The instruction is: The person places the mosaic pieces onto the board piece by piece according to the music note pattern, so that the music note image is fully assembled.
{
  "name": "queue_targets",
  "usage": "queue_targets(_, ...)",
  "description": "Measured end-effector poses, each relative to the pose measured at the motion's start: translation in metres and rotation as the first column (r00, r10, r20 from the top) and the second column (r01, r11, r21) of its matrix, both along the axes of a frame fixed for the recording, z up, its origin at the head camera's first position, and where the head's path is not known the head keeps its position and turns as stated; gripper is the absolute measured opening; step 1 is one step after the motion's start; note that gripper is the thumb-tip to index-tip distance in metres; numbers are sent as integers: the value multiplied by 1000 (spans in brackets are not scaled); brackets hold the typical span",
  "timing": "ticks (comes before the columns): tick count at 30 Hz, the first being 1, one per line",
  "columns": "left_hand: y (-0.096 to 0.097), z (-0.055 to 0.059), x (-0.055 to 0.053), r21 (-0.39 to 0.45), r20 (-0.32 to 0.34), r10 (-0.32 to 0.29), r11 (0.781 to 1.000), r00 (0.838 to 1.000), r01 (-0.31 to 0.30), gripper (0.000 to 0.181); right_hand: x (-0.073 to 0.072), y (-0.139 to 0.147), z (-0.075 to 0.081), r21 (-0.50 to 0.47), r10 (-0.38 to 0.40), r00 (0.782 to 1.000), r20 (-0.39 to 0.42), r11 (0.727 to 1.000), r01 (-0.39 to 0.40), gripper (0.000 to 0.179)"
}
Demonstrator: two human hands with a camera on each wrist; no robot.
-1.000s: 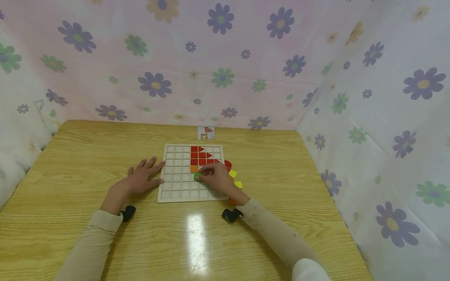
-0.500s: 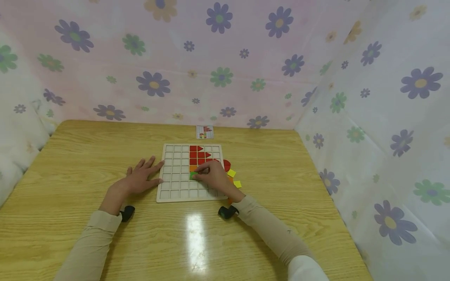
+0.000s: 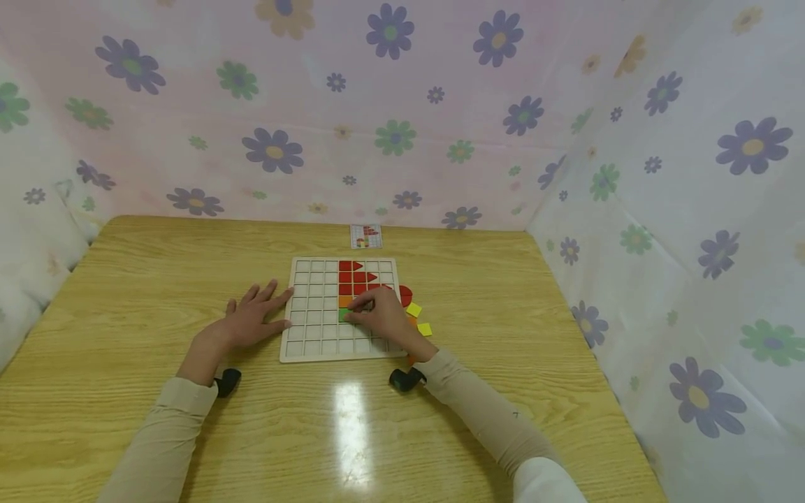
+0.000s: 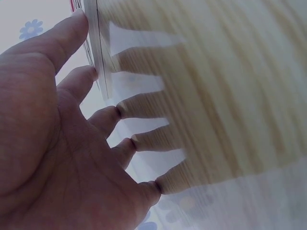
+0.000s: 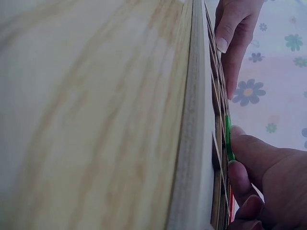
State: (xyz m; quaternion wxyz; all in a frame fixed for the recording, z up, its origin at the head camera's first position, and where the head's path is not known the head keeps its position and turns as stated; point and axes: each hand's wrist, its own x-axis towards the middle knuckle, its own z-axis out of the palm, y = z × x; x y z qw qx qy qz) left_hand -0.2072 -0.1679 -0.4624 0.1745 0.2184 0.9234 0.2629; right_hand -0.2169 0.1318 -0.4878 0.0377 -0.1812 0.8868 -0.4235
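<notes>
A wooden grid board (image 3: 312, 332) lies flat on the table. Red square and triangular tiles (image 3: 353, 278) fill parts of its upper rows, with an orange square tile (image 3: 345, 301) below them. My right hand (image 3: 385, 316) pinches a green square tile (image 3: 342, 316) between thumb and fingers, at the cell just under the orange one. Seen from the right wrist, the green tile (image 5: 227, 136) is at the grid's surface with the fingertips on it. My left hand (image 3: 248, 323) rests with fingers spread on the table, its thumb and index fingertips at the board's left edge (image 4: 99, 45).
Behind the board lies a small pattern card (image 3: 366, 236). To the board's right are loose pieces: red curved ones (image 3: 406, 296), yellow squares (image 3: 425, 330) and orange ones, partly hidden by my right hand. Flowered curtains (image 3: 339, 112) border the table's back and sides.
My right hand has moved slightly left with the green tile, which now sits squarer in the cell below the orange tile. The left hand has stayed at the board's edge.
</notes>
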Motion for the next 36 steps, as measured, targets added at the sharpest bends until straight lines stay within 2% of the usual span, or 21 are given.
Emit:
queue_targets(17,0,2,0,-3,-8,-9,1000,1000,9,70,2,-3,0,47,-17,1000,6,999,17,14)
queue_targets(24,-1,0,-1,8,-5,-8,1000,1000,8,70,2,9,9,-68,-12,1000,-21,998,11,14)
queue_targets(27,-1,0,0,2,-10,-10,1000,1000,10,70,1,20,16,-81,2,1000,-21,997,-4,15)
queue_targets(31,-1,1,0,4,-7,-11,1000,1000,11,70,-2,38,28,-11,49,999,-7,999,-49,17)
queue_targets(36,-1,1,0,14,5,-6,1000,1000,6,70,-4,64,41,152,61,992,107,985,-77,12)
